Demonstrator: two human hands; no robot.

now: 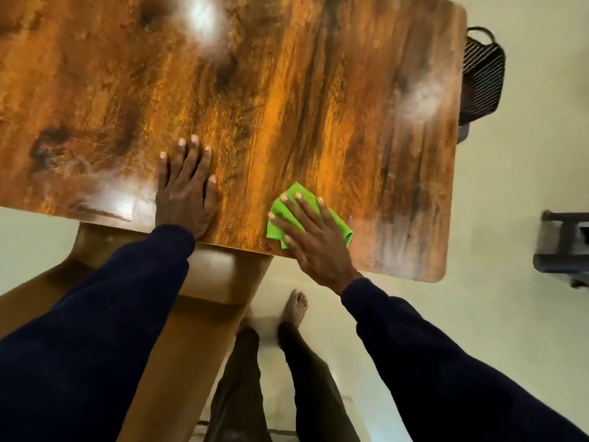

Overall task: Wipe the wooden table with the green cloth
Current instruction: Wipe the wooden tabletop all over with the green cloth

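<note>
One wooden table (287, 90), one green cloth (287, 205), two hands. The left hand (186, 193) lies flat, fingers straight, at lower centre; the right hand (314, 237) presses the cloth, probably folded, near the table's lower edge.

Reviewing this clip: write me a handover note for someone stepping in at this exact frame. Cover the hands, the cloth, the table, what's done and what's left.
Left hand: flat on the wooden table near its front edge, fingers straight, holding nothing.
Right hand: fingers spread, pressing the green cloth flat onto the table.
Cloth: folded, at the front edge, right of the left hand.
Done: wiping is under way; how much is covered cannot be told.
Left: pale hazy patches show at the far right and front left, either residue or glare. Probably work the cloth across the rest of the top.
</note>
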